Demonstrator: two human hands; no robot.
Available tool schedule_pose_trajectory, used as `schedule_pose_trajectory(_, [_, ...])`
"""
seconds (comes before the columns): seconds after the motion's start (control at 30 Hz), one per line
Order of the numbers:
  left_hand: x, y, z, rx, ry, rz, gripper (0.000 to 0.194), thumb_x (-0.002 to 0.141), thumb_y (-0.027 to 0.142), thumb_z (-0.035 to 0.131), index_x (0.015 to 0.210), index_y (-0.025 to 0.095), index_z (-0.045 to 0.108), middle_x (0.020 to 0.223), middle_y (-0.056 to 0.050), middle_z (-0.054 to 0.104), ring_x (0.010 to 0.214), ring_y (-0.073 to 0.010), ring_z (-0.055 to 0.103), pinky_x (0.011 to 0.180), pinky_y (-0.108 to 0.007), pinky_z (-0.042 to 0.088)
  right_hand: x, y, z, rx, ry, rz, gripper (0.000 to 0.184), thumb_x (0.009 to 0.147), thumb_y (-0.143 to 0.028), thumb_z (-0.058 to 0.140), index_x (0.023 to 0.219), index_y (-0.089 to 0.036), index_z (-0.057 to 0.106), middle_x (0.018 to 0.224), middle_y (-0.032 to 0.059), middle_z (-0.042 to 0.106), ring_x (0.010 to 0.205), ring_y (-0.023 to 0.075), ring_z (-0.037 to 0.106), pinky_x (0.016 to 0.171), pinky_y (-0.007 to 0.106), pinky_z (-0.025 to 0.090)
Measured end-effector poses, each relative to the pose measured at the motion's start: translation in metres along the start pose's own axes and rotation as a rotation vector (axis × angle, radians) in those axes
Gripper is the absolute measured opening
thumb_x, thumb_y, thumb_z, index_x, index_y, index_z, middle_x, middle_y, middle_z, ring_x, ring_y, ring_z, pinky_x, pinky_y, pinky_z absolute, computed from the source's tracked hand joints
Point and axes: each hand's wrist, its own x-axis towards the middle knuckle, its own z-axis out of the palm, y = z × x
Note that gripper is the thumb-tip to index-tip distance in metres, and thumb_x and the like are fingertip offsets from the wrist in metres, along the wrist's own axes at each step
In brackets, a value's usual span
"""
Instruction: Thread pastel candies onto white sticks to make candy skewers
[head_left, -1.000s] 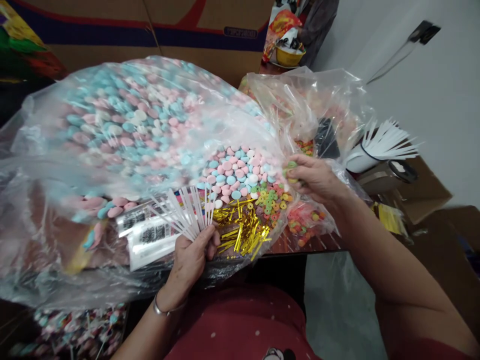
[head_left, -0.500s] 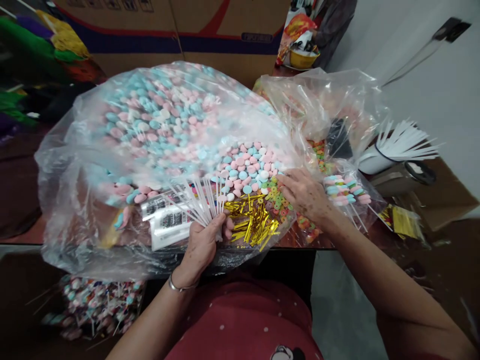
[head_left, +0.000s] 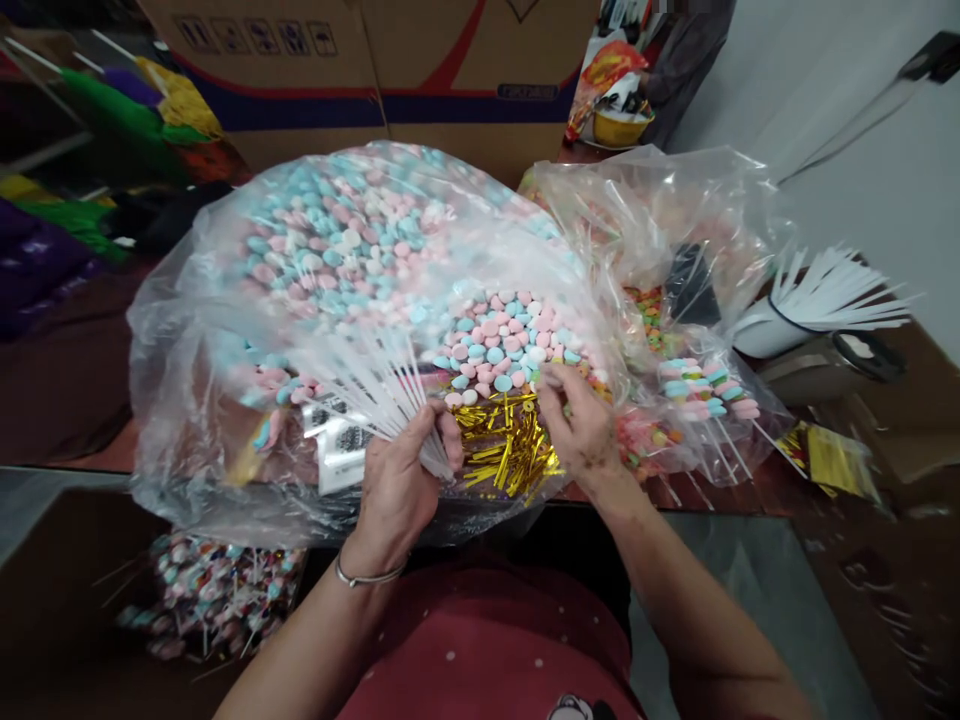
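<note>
My left hand (head_left: 405, 470) is closed around a fanned bunch of thin white sticks (head_left: 375, 375), held over the front of the table. To its right, my right hand (head_left: 581, 425) has its thumb and fingers drawn together over small ring-shaped gummies, mostly hidden beneath it. A bit of green shows at the fingertips, but what they hold is unclear. Gold twist ties (head_left: 510, 450) lie in a pile between both hands. Just behind them, pink, blue and white marshmallows (head_left: 499, 345) spill from a large clear plastic bag (head_left: 187, 300). Printed clear packets (head_left: 341, 455) lie under the sticks.
On the right lie finished-looking marshmallow skewers (head_left: 705, 390), beside a white container (head_left: 761, 325) of flat white strips. Another clear bag (head_left: 675, 190) holds gummies. A large carton (head_left: 480, 60) stands behind. Below left, a box contains many candy sticks (head_left: 217, 590). A yellow bowl (head_left: 622, 128) sits at the back.
My right hand has moved left over the gummy rings, closer to the gold ties, and its fingers have drawn in. My left hand still holds the sticks. The view has shifted slightly.
</note>
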Motion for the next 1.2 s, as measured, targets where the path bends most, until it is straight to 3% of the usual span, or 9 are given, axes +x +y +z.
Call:
schedule_pose_trajectory(0.2, [-0.019,-0.022,0.001,0.039,-0.050,-0.140,0.026,0.076,0.036,0.075,0.076,0.013,0.064,0.045,0.007,0.048,0.032,-0.0037,0.035,0.033,-0.016,0.028,-0.025,-0.042,0.021,0.255,-0.030,-0.131,0.018,0.094,-0.028,0.053,0.106,-0.018,0.062,0.100,0.0099,0.068,0.094,0.0222,0.059,0.085,0.039,0.050])
schedule_pose_trajectory(0.37, [-0.027,-0.031,-0.015,0.206,-0.165,-0.161,0.030,0.079,0.038,0.073,0.069,0.012,0.064,0.055,-0.001,0.061,0.036,-0.0044,0.042,0.034,-0.016,0.027,-0.031,-0.045,0.029,0.484,-0.128,0.119,0.013,0.092,-0.020,0.050,0.082,-0.020,0.058,0.083,0.0036,0.062,0.082,0.0166,0.059,0.076,0.031,0.050])
schedule_pose_trajectory(0.53, [-0.027,-0.035,-0.014,0.158,-0.091,-0.133,0.031,0.080,0.039,0.073,0.070,0.012,0.062,0.057,0.000,0.060,0.035,-0.0032,0.040,0.034,-0.016,0.026,-0.027,-0.049,0.033,0.540,-0.153,0.275,0.017,0.089,-0.021,0.050,0.072,-0.022,0.051,0.074,-0.0001,0.056,0.076,0.0149,0.056,0.074,0.030,0.047])
schedule_pose_trajectory(0.7, [-0.020,-0.030,-0.008,0.076,-0.026,-0.133,0.034,0.073,0.039,0.081,0.068,0.013,0.059,0.051,0.005,0.052,0.034,-0.0020,0.034,0.033,-0.014,0.023,-0.016,-0.042,0.028,0.576,-0.200,0.172,0.015,0.091,-0.024,0.050,0.077,-0.021,0.056,0.079,0.0010,0.059,0.081,0.0154,0.058,0.078,0.029,0.048])
schedule_pose_trajectory(0.77, [-0.015,-0.019,-0.009,-0.004,-0.002,-0.122,0.031,0.072,0.038,0.082,0.074,0.013,0.062,0.049,0.007,0.048,0.034,-0.0017,0.031,0.033,-0.014,0.023,-0.011,-0.035,0.022,0.566,-0.146,0.178,0.012,0.093,-0.026,0.050,0.088,-0.021,0.059,0.086,0.0022,0.062,0.083,0.0154,0.059,0.078,0.029,0.049])
schedule_pose_trajectory(0.87, [-0.007,0.000,-0.008,-0.179,0.048,-0.089,0.030,0.069,0.031,0.085,0.077,0.014,0.062,0.053,0.009,0.046,0.037,-0.0018,0.032,0.034,-0.014,0.027,-0.010,-0.032,0.017,0.454,0.119,0.173,0.019,0.097,-0.031,0.046,0.109,-0.022,0.057,0.099,0.0053,0.062,0.089,0.0177,0.060,0.081,0.033,0.051])
schedule_pose_trajectory(0.97, [-0.008,0.006,-0.001,-0.330,0.047,-0.103,0.029,0.069,0.026,0.085,0.074,0.014,0.059,0.057,0.008,0.045,0.043,-0.0030,0.037,0.039,-0.015,0.035,-0.019,-0.047,0.024,0.283,0.328,-0.062,0.035,0.099,-0.037,0.040,0.130,-0.022,0.048,0.117,0.0120,0.056,0.111,0.0249,0.056,0.093,0.044,0.049])
schedule_pose_trajectory(1.07, [-0.018,-0.001,0.010,-0.356,0.029,-0.161,0.029,0.072,0.030,0.083,0.074,0.014,0.060,0.060,0.006,0.048,0.051,-0.0048,0.045,0.049,-0.016,0.044,-0.030,-0.068,0.039,0.191,0.365,-0.252,0.043,0.100,-0.040,0.034,0.139,-0.024,0.041,0.122,0.0137,0.054,0.116,0.0281,0.052,0.098,0.051,0.046])
schedule_pose_trajectory(1.2, [-0.029,-0.009,0.010,-0.270,0.062,-0.143,0.032,0.069,0.034,0.085,0.070,0.014,0.060,0.060,0.005,0.052,0.054,-0.0055,0.048,0.054,-0.016,0.046,-0.026,-0.072,0.046,0.241,0.287,-0.244,0.040,0.101,-0.038,0.032,0.136,-0.022,0.043,0.120,0.0136,0.058,0.115,0.0274,0.055,0.098,0.050,0.046])
